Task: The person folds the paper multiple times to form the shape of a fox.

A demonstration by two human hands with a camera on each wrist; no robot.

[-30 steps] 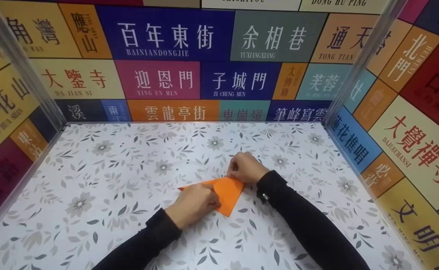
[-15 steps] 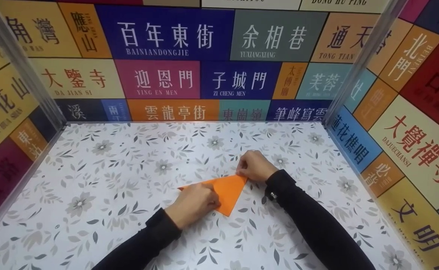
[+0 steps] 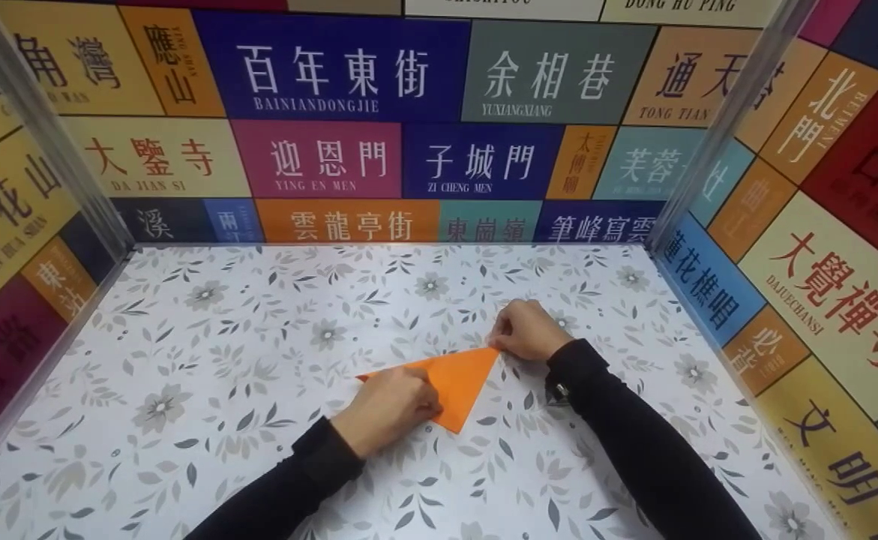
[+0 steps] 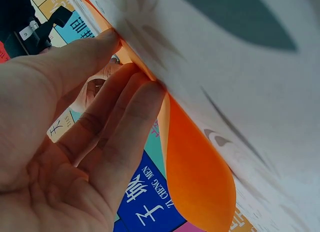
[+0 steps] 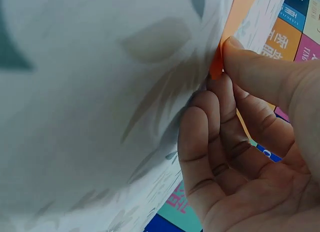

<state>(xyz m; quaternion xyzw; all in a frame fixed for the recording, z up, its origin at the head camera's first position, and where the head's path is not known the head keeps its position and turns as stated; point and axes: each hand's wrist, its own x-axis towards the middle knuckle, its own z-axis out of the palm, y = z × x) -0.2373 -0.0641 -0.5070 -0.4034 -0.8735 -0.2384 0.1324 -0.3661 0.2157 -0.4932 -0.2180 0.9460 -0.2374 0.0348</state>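
Paper: an orange folded sheet [image 3: 459, 382], triangular, lies flat on the flower-patterned table [image 3: 221, 352], a little right of the middle.
Left hand: the left hand [image 3: 386, 405] rests on the near left part of the sheet, its straight fingers [image 4: 125, 122] pressing it down onto the table.
Right hand: the right hand [image 3: 528, 330] is at the sheet's far right corner, thumb and curled fingers [image 5: 210, 122] pinching that tip.
Sleeves: both arms wear black sleeves [image 3: 633, 442].
Surroundings: walls [image 3: 349, 75] covered with coloured panels bearing Chinese characters stand around the table.
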